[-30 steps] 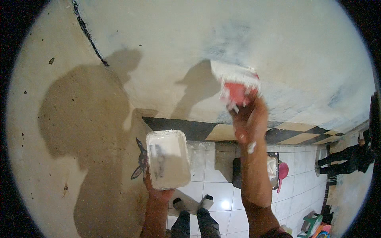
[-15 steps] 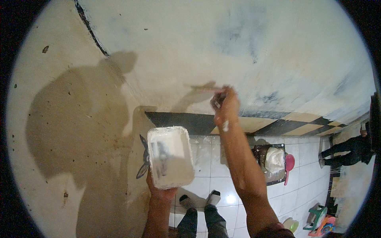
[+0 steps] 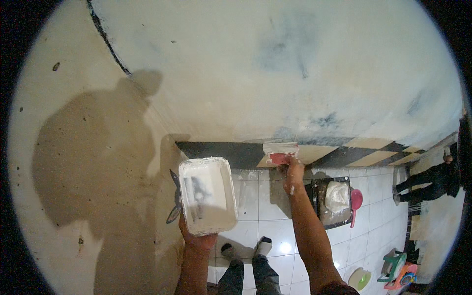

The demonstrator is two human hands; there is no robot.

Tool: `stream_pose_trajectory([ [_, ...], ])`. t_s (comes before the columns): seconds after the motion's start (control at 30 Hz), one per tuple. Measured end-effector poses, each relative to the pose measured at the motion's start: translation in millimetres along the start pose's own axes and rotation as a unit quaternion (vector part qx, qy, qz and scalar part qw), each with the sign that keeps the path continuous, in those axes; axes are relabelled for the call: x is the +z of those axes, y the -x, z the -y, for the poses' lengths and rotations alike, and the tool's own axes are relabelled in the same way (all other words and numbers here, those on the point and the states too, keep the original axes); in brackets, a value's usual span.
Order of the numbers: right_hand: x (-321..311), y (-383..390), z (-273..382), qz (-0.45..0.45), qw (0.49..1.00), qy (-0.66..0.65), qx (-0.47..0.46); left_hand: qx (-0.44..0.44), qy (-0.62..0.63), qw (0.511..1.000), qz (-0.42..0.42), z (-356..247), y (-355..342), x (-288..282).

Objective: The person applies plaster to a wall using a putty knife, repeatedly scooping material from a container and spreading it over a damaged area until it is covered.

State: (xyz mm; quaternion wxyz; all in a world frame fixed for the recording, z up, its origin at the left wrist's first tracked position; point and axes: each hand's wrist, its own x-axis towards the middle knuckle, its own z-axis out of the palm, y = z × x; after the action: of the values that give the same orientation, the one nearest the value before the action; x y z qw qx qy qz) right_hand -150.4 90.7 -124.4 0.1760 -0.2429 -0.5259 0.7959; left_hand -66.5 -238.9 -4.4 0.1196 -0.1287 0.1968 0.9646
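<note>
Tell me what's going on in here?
A person's left hand holds up a white-smeared tub, while the right hand holds a red scraper at the checkered band low on the wall. On the floor, a pink dipper lies beside a dark tray bearing a white bundle.

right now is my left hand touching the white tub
Touching: the head view shows the left hand against the white tub at its lower left corner, with no gap between them.
</note>
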Motion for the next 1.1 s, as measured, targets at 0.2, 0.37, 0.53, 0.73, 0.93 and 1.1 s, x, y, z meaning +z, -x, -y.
stream_pose_trajectory([
  [0.2,76.9,-29.5,31.1,-0.133,0.977,-0.117,0.118,-0.033,-0.044,0.998,-0.033,-12.1,3.1,11.0],
  [0.37,159.4,3.8,229.4,-0.086,0.987,-0.13,-0.032,-0.028,-0.009,0.999,-0.022,-13.7,6.2,30.9],
  [0.53,158.6,54.7,301.7,-0.019,0.983,-0.122,-0.134,-0.045,0.026,0.998,0.019,-9.7,1.1,19.0],
  [0.73,78.7,38.3,118.2,-0.095,0.985,-0.139,0.041,0.002,0.066,0.998,0.019,-14.4,2.6,18.4],
  [0.93,-60.6,-81.6,-75.8,-0.138,0.97,0.175,-0.097,-0.04,0.067,0.997,0.024,3.4,-4.5,33.5],
  [1.1,90.0,-38.3,102.0,-0.145,0.986,-0.079,-0.004,-0.026,-0.006,0.999,-0.03,-18.0,9.8,8.3],
])
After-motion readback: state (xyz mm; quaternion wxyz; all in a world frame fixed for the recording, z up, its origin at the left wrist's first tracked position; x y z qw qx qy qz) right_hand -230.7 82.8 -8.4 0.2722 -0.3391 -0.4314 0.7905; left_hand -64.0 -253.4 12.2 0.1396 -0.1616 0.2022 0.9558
